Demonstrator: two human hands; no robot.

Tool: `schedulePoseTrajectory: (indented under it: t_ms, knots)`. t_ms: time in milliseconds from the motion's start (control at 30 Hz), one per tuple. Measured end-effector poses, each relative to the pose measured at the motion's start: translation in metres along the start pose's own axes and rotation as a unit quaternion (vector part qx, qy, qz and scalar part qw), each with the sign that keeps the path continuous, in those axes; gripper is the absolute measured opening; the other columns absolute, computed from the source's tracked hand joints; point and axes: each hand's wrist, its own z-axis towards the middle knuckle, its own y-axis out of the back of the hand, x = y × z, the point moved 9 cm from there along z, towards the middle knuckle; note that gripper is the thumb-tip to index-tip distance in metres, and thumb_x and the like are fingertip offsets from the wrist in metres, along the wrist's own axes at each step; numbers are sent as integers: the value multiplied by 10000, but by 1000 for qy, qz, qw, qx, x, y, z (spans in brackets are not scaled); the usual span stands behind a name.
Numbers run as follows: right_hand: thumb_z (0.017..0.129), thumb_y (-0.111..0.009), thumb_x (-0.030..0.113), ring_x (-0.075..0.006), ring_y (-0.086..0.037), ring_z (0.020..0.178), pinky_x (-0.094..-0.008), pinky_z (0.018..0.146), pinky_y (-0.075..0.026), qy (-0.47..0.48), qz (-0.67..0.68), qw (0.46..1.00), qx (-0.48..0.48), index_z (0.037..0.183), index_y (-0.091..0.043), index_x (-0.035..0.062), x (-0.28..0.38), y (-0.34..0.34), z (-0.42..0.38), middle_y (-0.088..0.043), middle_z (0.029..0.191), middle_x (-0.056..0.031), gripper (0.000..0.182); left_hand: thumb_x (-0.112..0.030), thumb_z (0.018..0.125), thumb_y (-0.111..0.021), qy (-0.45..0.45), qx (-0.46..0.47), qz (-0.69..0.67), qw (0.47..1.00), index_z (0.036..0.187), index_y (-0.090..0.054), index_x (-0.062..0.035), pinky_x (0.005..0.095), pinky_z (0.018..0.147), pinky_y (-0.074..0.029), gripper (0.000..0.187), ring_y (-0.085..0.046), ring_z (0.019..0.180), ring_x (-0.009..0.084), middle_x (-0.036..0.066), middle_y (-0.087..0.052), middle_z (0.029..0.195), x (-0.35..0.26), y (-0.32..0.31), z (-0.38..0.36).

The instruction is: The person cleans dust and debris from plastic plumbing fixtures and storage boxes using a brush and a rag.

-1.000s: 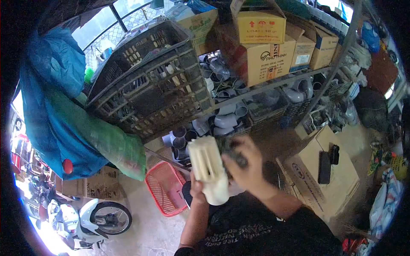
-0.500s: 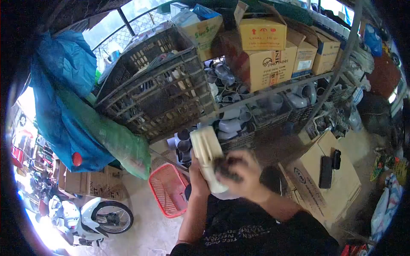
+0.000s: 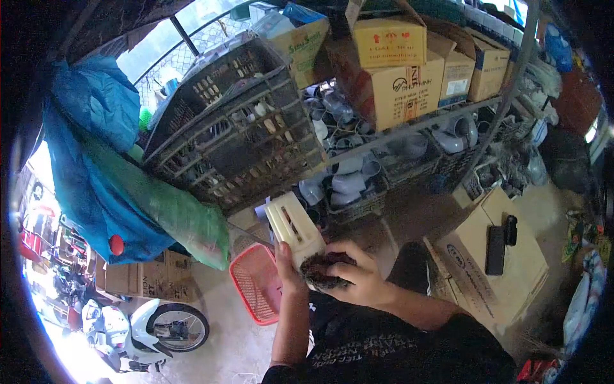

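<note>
Head view shows the left hand (image 3: 286, 261) holding a cream slotted plastic fitting (image 3: 295, 227) from below, its grip wrapped around the lower end so the piece tilts up and away toward the shelves. The right hand (image 3: 359, 276) presses a dark scrubbing pad (image 3: 324, 269) against the lower part of the fitting, fingers curled tight around the pad. The upper part of the fitting looks pale and fairly clean; the part under the pad is hidden, so how much grime is left there cannot be told. Judging from this, the scrubbing is mid-way, with the lower end in hand. A red basket (image 3: 256, 281) sits on the floor just below, and a dark crate (image 3: 236, 128) hangs above.
</note>
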Motion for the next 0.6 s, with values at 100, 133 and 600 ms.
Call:
schedulePoseTrajectory:
  t_ms: [100,133,600]
  knots:
    - [592,-829,114,-274,-622,890,-340,760,-508,-29,-12,997,-64,802,-649,37,-14,23,31,-590,1003,-138,287,-600,783,-574,-46,34,52,997,1371,-309,-7,369,862,-494,876,-569,1045,273,173,-554,1148,-1,-6,-3]
    - [597,-825,118,-280,-621,882,-341,752,-505,-42,-15,992,-116,807,-646,32,-23,35,42,-591,986,-141,289,-608,774,-579,-105,36,91,990,1381,-295,-1,364,871,-490,904,-556,1069,276,176,-547,1162,-7,-13,-4]
    - [660,-797,122,-268,-594,815,-336,698,-479,-106,-8,984,-142,693,-556,-10,-42,23,44,-588,930,-154,277,-549,873,-444,-62,-107,-89,988,1275,-450,-45,323,759,-507,644,-592,915,242,151,-571,1139,-7,-16,-3]
